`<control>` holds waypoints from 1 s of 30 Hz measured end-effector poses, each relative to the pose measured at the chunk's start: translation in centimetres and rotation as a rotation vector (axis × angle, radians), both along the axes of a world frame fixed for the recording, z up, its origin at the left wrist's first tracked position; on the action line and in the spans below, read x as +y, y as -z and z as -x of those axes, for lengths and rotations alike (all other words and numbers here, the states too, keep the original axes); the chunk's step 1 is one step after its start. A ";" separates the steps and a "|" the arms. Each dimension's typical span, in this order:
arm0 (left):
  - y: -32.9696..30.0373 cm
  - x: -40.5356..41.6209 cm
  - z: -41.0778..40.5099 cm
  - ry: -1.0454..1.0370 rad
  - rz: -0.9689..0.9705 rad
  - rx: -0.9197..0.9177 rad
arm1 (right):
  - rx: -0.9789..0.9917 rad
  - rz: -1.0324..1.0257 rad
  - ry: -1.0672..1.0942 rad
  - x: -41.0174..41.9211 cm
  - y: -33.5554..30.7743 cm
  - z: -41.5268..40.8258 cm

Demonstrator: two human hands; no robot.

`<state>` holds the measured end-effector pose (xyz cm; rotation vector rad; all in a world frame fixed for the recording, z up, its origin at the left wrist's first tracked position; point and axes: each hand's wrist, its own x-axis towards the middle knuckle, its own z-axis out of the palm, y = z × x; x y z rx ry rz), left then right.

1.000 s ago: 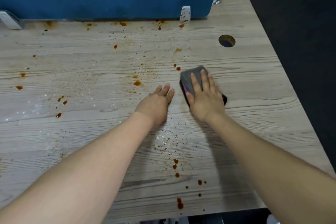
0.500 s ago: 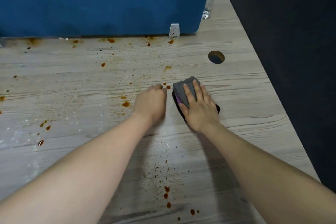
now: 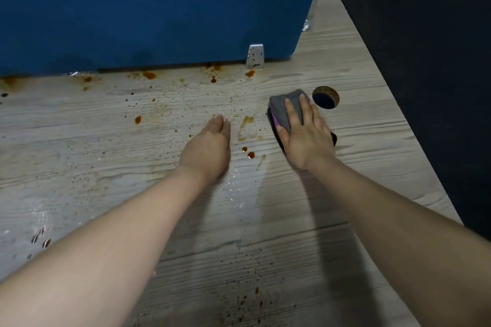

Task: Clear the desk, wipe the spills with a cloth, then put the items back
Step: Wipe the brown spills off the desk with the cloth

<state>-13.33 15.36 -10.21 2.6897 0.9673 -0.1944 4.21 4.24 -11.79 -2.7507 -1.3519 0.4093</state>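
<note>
A pale wood-grain desk [image 3: 358,172] fills most of the head view, and a blue partition panel [image 3: 159,8] stands along its far edge, beyond the fingertips of both hands. A small metal bracket [image 3: 255,56] clips the foot of the panel to the desk, farther out than the fingers of either hand. The left hand [image 3: 206,148] lies palm down on the bare wood with its fingers together and relaxed, gripping nothing; its fingertips point toward the panel. The right hand [image 3: 305,138] lies flat on a folded grey cloth [image 3: 284,109], fingers straight and slightly spread, pressing it to the desk rather than curling round it. The cloth shows past the fingertips on the far side and beside the thumb, where a purple edge peeks out; a dark corner shows at the little-finger side of the hand. A round cable hole [image 3: 325,97] sits just beyond and to the right of the right hand's fingertips, close to the cloth but apart from it. Brown spills [image 3: 248,125] mark the wood: a smeared streak between the two hands, two wet drops near the heel of the gap between them, larger blots along the foot of the panel ahead of the left fingers, one blot well to the left of those fingers, and fine specks scattered near both forearms toward the near edge. A wet sheen lies on the wood beside the left wrist.
</note>
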 end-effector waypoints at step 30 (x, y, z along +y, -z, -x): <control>-1.7 1.2 -0.3 0.134 -0.028 0.145 | 0.047 0.040 -0.005 -1.2 -0.5 4.4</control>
